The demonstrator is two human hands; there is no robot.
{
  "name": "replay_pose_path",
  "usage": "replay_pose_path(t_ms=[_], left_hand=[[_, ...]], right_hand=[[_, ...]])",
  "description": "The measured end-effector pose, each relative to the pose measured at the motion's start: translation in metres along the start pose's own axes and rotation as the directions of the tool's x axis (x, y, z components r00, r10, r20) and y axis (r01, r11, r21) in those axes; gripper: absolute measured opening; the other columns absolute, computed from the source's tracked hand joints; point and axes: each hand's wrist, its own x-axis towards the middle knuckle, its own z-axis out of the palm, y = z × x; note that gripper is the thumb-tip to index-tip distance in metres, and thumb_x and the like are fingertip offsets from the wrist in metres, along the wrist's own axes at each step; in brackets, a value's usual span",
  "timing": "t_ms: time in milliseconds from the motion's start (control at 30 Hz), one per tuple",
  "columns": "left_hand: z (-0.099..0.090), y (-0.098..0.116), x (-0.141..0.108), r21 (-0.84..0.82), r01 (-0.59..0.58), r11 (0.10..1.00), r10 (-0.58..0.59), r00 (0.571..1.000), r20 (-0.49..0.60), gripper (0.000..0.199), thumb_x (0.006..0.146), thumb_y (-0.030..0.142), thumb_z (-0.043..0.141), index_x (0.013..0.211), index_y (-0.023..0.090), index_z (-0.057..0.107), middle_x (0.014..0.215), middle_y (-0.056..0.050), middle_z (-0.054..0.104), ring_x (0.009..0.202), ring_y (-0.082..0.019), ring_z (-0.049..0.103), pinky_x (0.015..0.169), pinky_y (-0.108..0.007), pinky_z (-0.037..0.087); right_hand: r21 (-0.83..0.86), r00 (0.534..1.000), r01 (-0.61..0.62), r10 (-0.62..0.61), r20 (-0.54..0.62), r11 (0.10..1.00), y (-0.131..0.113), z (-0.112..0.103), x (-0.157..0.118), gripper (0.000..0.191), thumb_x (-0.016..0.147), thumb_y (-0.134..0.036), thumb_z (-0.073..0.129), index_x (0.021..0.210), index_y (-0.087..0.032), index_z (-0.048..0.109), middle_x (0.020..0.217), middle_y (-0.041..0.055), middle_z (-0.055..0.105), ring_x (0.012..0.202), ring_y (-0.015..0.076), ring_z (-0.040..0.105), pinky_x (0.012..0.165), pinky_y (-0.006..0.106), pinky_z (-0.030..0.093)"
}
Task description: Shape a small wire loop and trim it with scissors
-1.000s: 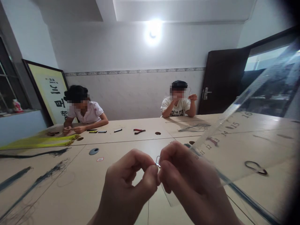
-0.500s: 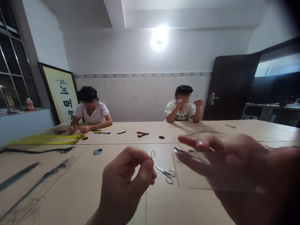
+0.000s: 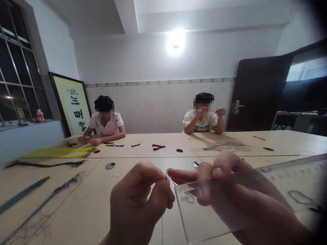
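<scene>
My left hand (image 3: 139,200) pinches a thin dark cord (image 3: 162,229) between thumb and forefinger. A small bent loop of it sticks up above the fingertips, and the rest hangs below the hand. My right hand (image 3: 217,180) grips a clear plastic ruler (image 3: 204,221), whose "0cm" end faces left, towards my left hand. One fingertip of the right hand reaches the cord's loop; whether it presses on it I cannot tell. Behind the hands, the scissors on the table are mostly hidden.
Across the table (image 3: 84,217) sit two people, one at left (image 3: 107,124) and one at right (image 3: 203,120). Red-handled pliers (image 3: 158,147), a grey disc (image 3: 110,165) and a small label (image 3: 116,175) lie between. Dark cord bundles (image 3: 51,197) and yellow strands (image 3: 56,152) are on the left.
My right hand has come left and swung the ruler's end towards my left hand, its fingertip now at the loop. The view has shifted slightly; the left hand keeps its pinch.
</scene>
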Motion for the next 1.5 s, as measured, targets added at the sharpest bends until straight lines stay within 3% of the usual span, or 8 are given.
replay_pose_path(t_ms=[100,267,533,667,833,1233,1367,1500], left_hand=[[0.0,0.002,-0.001,0.0,-0.025,1.0,0.025,0.999,0.019,0.025,0.075,0.0,0.063,0.068,0.024,0.061,0.05,0.013,0.064,0.045,-0.003,0.062,0.049,-0.006,0.052],[-0.001,0.001,-0.003,-0.012,-0.076,0.997,0.077,0.995,0.065,0.024,0.077,0.0,0.062,0.071,0.024,0.061,0.056,0.011,0.065,0.051,-0.004,0.064,0.055,-0.008,0.054],[0.0,0.002,-0.003,-0.06,-0.081,0.995,0.086,0.992,0.091,0.026,0.076,-0.003,0.063,0.074,0.023,0.065,0.059,0.009,0.067,0.053,-0.005,0.064,0.056,-0.01,0.054],[0.002,0.001,-0.003,-0.122,-0.062,0.991,0.065,0.998,0.018,0.028,0.074,-0.004,0.063,0.073,0.023,0.066,0.057,0.009,0.065,0.05,-0.005,0.062,0.054,-0.01,0.053],[0.001,0.002,-0.003,-0.113,-0.068,0.991,0.075,0.995,0.059,0.029,0.075,-0.005,0.062,0.074,0.024,0.067,0.056,0.008,0.066,0.051,-0.006,0.062,0.055,-0.012,0.054],[0.003,0.001,-0.003,-0.095,-0.064,0.993,0.067,0.997,0.035,0.028,0.072,-0.005,0.061,0.071,0.023,0.066,0.054,0.008,0.065,0.048,-0.007,0.062,0.051,-0.013,0.053],[0.007,0.002,-0.007,-0.141,-0.011,0.99,0.002,0.998,-0.068,0.026,0.072,-0.002,0.063,0.068,0.023,0.065,0.051,0.009,0.063,0.046,-0.007,0.06,0.05,-0.015,0.052],[0.01,0.003,-0.009,-0.153,0.01,0.988,-0.024,0.996,-0.09,0.025,0.073,-0.002,0.064,0.068,0.023,0.065,0.052,0.008,0.063,0.046,-0.007,0.059,0.05,-0.014,0.051]], right_hand=[[0.017,1.0,-0.021,0.021,0.006,1.0,0.0,0.002,0.001,0.01,0.092,-0.036,0.057,0.096,-0.032,0.066,0.078,-0.0015,0.073,0.087,0.0196,0.068,0.088,0.033,0.051],[-0.023,0.987,-0.11,0.106,-0.12,0.994,-0.004,0.009,-0.003,0.008,0.086,-0.043,0.065,0.086,-0.034,0.065,0.072,-0.003,0.071,0.076,0.0209,0.068,0.069,0.033,0.051],[-0.03,0.992,-0.095,0.092,-0.09,0.995,-0.004,0.007,-0.002,0.006,0.089,-0.041,0.062,0.088,-0.036,0.065,0.075,-0.0029,0.072,0.076,0.0206,0.068,0.071,0.034,0.052],[-0.069,0.995,-0.076,0.08,0.055,0.995,-0.005,-0.002,0.0,0.01,0.094,-0.035,0.055,0.096,-0.038,0.064,0.084,-0.0019,0.073,0.084,0.0225,0.069,0.075,0.038,0.055],[-0.089,0.986,-0.041,0.054,0.155,0.995,-0.006,-0.01,0.002,0.012,0.095,-0.035,0.052,0.101,-0.039,0.062,0.089,0.0,0.074,0.086,0.0249,0.07,0.075,0.042,0.056],[-0.05,0.986,-0.049,0.056,0.159,0.998,-0.004,-0.009,0.004,0.01,0.096,-0.034,0.053,0.1,-0.035,0.062,0.088,0.0002,0.073,0.09,0.0249,0.07,0.078,0.042,0.055],[-0.067,0.988,-0.048,0.058,0.146,0.997,-0.004,-0.009,0.003,0.011,0.097,-0.032,0.052,0.099,-0.036,0.062,0.088,-0.0007,0.073,0.09,0.0237,0.07,0.077,0.04,0.055],[-0.067,0.986,-0.045,0.055,0.158,0.997,-0.003,-0.01,0.006,0.011,0.096,-0.033,0.052,0.1,-0.036,0.062,0.089,0.0006,0.073,0.091,0.0249,0.07,0.076,0.041,0.055]])
